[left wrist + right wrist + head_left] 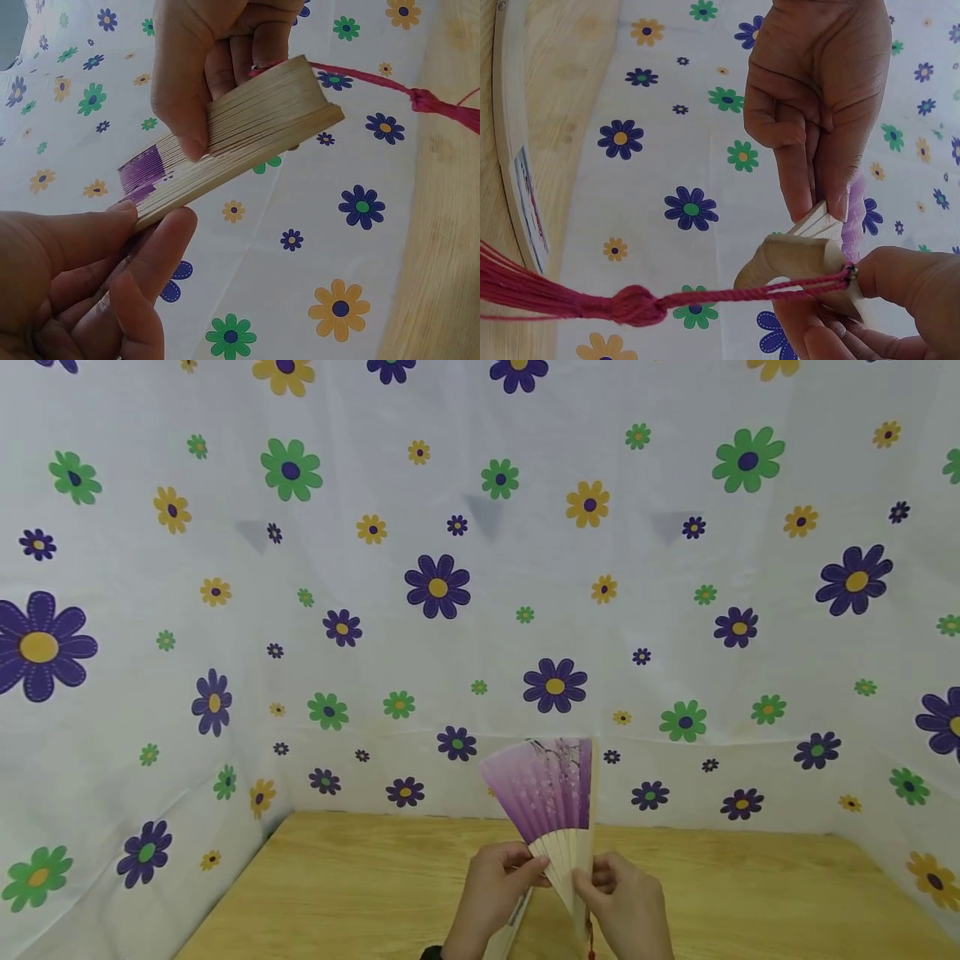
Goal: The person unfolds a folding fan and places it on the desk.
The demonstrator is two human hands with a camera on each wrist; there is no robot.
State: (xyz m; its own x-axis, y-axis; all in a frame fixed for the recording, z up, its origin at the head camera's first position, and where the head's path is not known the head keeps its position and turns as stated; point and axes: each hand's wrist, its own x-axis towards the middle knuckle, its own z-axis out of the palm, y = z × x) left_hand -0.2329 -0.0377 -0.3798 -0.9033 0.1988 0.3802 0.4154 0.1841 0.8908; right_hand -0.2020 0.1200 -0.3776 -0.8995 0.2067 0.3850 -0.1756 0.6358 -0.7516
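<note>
A folding fan (551, 785), purple with a blossom-branch print and pale wooden ribs, stands upright and partly spread in the head view. My left hand (498, 885) pinches its left edge rib between thumb and fingers. On the other side my right hand (630, 897) grips the ribs lower down, near the pivot end. From that end hangs a red tassel (637, 304), stretched across the right wrist view. In the left wrist view the fan's stacked ribs (255, 120) appear edge-on, with a sliver of purple leaf.
On the wooden table (337, 877), partly behind my left hand, lies a pale wooden strip (514, 150) bearing a small printed picture. White cloth (480, 652) printed with purple, green and yellow flowers stands around the table's back and sides.
</note>
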